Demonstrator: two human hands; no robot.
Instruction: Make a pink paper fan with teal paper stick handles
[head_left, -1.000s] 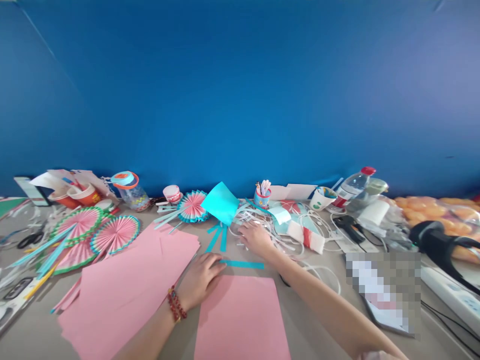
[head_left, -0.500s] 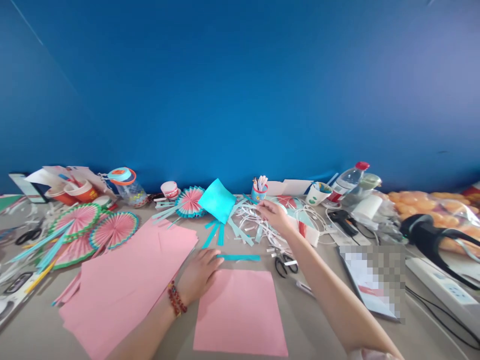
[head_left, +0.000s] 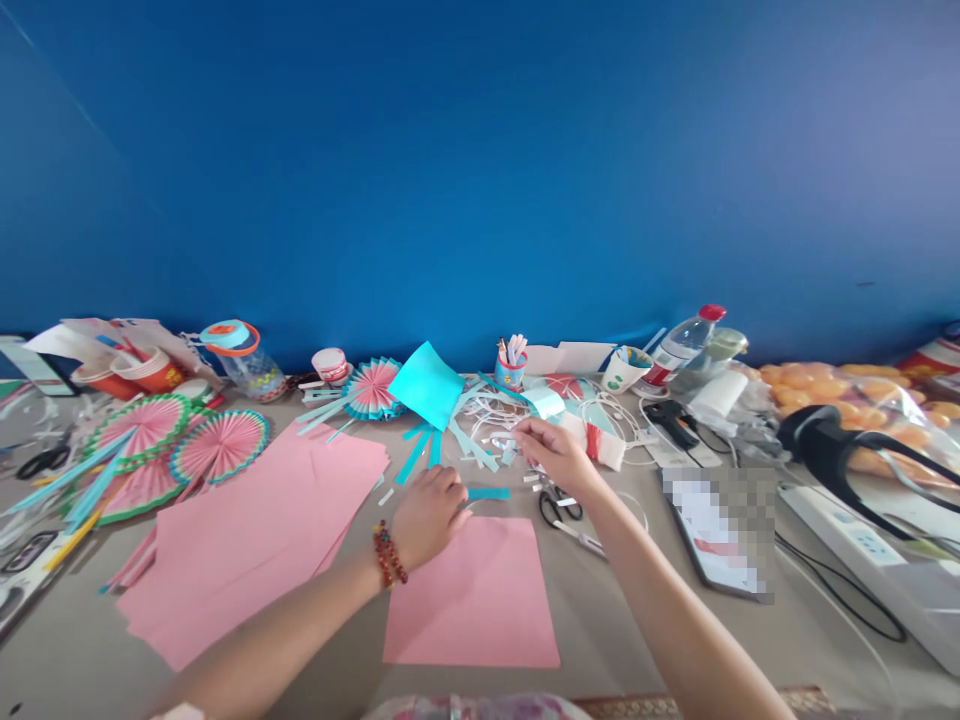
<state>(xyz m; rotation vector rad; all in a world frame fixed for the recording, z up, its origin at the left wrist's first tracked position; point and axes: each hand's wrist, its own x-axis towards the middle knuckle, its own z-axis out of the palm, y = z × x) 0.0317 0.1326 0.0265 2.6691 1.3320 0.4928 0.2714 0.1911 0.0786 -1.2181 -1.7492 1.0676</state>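
Observation:
My left hand (head_left: 429, 512), with a beaded bracelet at the wrist, is closed with curled fingers over the upper left corner of a pink paper square (head_left: 472, 610). A narrow blue paper strip (head_left: 489, 494) sticks out beyond its fingertips, and a thin whitish edge shows beside them. What these fingers hold, if anything, is hidden. My right hand (head_left: 556, 455) has thumb and fingers pinched together above the white paper scraps (head_left: 487, 415); what lies in the pinch is too small to name. Black-handled scissors (head_left: 561, 505) lie just below it.
Pink sheets (head_left: 255, 530) are stacked at left, beside pleated paper fans (head_left: 220, 445). A bright blue sheet (head_left: 427, 385) lies behind my hands, near a pen cup (head_left: 511, 368). At right are a phone (head_left: 712, 545), a power strip (head_left: 862, 540) and a bottle (head_left: 684, 345).
My left hand has moved right, and its fingers have curled over the blue strip's left end. My right hand has come slightly lower, towards me. The view has shifted a little.

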